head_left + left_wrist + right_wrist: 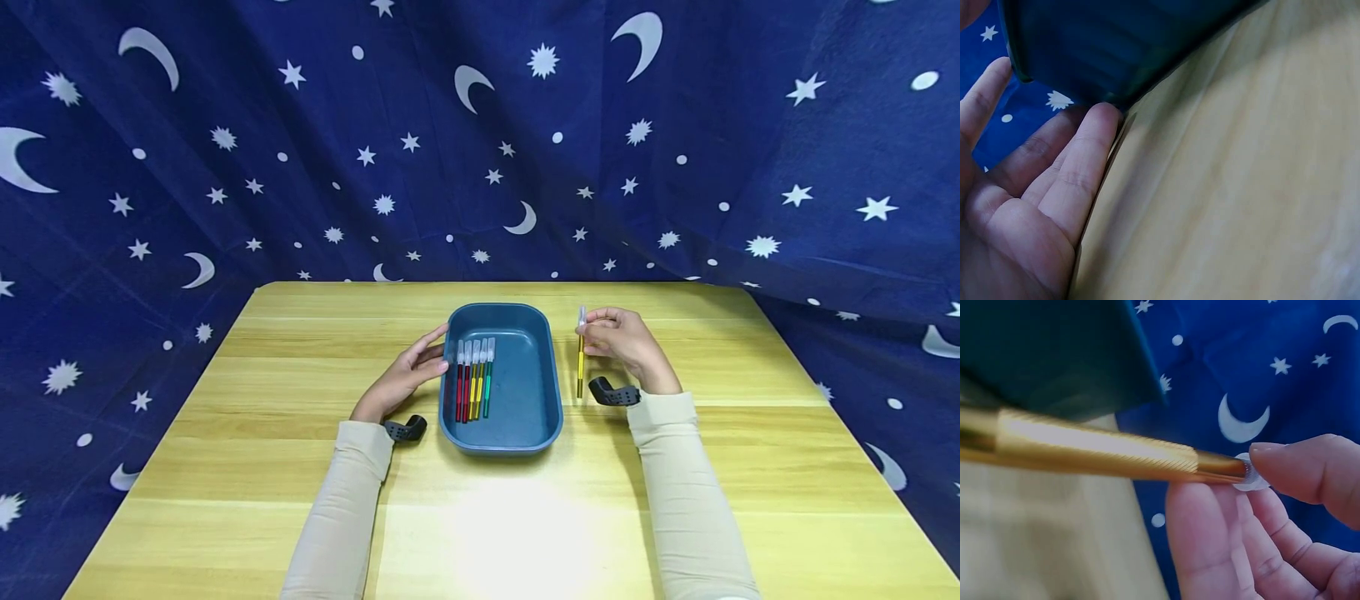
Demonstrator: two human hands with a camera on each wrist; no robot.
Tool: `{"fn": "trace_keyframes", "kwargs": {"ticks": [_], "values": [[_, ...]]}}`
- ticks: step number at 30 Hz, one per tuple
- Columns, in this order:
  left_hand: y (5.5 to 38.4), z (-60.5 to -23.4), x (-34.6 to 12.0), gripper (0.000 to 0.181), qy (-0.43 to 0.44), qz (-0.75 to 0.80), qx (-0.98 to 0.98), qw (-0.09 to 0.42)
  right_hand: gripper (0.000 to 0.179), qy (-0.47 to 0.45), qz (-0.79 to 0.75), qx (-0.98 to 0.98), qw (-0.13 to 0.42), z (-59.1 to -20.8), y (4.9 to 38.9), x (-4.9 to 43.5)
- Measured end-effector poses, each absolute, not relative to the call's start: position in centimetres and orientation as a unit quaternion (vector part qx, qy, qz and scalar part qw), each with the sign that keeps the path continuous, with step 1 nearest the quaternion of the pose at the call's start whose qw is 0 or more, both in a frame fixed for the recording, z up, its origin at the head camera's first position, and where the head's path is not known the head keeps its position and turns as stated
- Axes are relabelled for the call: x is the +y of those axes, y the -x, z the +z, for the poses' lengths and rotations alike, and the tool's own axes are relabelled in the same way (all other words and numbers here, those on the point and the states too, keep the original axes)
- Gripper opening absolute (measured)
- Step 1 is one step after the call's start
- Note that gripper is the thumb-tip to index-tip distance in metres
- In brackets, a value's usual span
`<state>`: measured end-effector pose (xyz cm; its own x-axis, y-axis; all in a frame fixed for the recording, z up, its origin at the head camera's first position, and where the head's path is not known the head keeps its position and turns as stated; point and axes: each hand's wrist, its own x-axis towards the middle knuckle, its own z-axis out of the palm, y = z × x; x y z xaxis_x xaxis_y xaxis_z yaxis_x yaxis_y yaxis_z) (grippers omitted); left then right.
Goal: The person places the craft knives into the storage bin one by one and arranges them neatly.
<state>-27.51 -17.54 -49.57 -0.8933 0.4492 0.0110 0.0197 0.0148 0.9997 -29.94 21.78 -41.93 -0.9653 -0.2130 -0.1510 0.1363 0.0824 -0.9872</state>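
Note:
My right hand (624, 343) pinches a gold-yellow craft knife (581, 360) near its clear cap, just right of the blue tray (527, 404). In the right wrist view the knife's knurled metal handle (1097, 449) points left, away from the thumb and fingers. My left hand (403, 379) rests against the tray's left side, thumb at the rim and fingertips touching the outer wall (1094, 56). Inside the tray, on its left half, capped craft knives lie side by side: two red (462, 387), two yellow (477, 387) and one green (488, 387).
The light wooden table (285, 467) extends on both sides of the tray. A dark blue curtain (450, 150) with white moons and stars hangs behind its far edge. Black wrist cameras (615, 392) sit on both wrists, the right one close to the held knife's lower end.

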Motion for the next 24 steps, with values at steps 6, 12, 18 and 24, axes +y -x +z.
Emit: {"fn": "trace_keyframes", "kwargs": {"ticks": [6, 12, 18, 24], "values": [[27.6, -49.6, -17.5, 0.072, -0.167, 0.681, 0.695, 0.157, 0.023, 0.043, -0.673, 0.730, 0.110, -41.1, 29.7, 21.5], [27.6, -49.6, -17.5, 0.072, -0.166, 0.681, 0.696, 0.157, 0.022, 0.057, -0.683, 0.721, 0.103, -40.4, 29.5, 21.1], [27.6, -49.6, -17.5, 0.071, -0.165, 0.680, 0.697, 0.156, 0.023, 0.068, -0.689, 0.715, 0.096, -39.8, 29.0, 20.4], [27.5, -49.6, -17.5, 0.071, -0.166, 0.679, 0.697, 0.156, 0.032, 0.080, -0.691, 0.713, 0.094, -39.3, 28.7, 19.5]]}}
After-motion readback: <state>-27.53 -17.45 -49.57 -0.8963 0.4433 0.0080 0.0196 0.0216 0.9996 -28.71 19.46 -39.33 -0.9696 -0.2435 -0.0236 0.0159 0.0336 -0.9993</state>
